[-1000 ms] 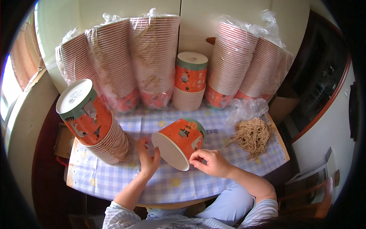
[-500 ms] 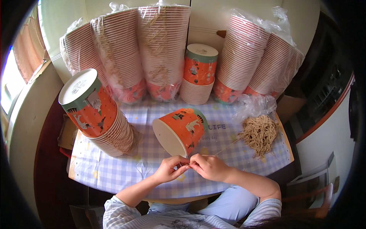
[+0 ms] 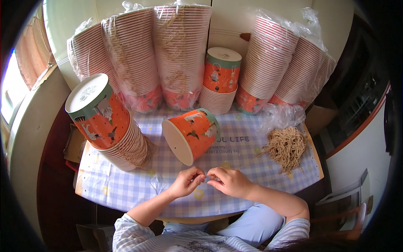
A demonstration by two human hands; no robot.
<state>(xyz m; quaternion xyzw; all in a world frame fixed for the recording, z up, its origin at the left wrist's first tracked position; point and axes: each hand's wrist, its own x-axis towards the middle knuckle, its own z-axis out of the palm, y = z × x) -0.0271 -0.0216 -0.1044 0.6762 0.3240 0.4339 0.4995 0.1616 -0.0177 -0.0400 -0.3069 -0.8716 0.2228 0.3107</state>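
My left hand [image 3: 187, 182] and my right hand [image 3: 230, 182] meet above the near edge of the table, fingertips close together. Both are closed in a pinch around a piece of thin twine, of which very little shows between the fingers. Just beyond them an orange and green paper bucket [image 3: 193, 130] lies tipped on its side. Its pale open rim faces left and toward me, with a small dark hole in the inner wall. To the right sits a loose heap of tan twine [image 3: 286, 148].
On the left stands a leaning stack of upturned buckets [image 3: 105, 122] with twine against its lower side. A shorter stack [image 3: 220, 80] is at the back. Tall plastic-wrapped stacks [image 3: 180, 54] line the far edge. Crumpled clear plastic [image 3: 282, 116] lies behind the twine. A blue checked cloth [image 3: 138, 191] covers the table.
The tipped bucket has rolled and shifted a little left and away from my hands. My fingertips have moved slightly apart. The strand running from the heap toward my right hand no longer shows.
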